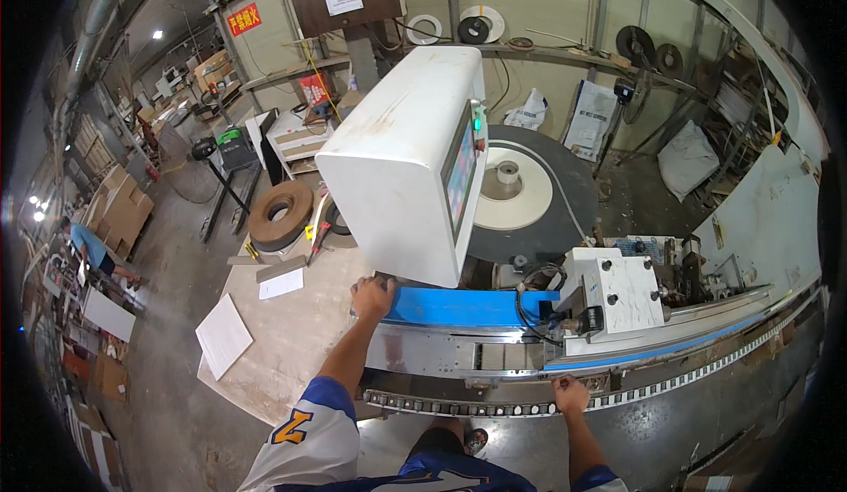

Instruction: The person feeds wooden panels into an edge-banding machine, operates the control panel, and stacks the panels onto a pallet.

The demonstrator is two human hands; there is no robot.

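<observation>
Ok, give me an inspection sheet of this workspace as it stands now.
Surface: grey concrete floor, dusty.
Job's things: long machine with blue guard, chain track, white control box, white block.
Clutter: pale panels on the floor, brown tape roll.
Grips: left hand on the machine's end by the blue guard; right hand on the chain track.
Cables: black cables beside the white block.
Surroundings: another person far left, cardboard stacks.

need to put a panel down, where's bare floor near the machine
Bare concrete lies left of the left hand, between the white sheets and the tape roll. Crowded around the right hand on the chain track.
</observation>
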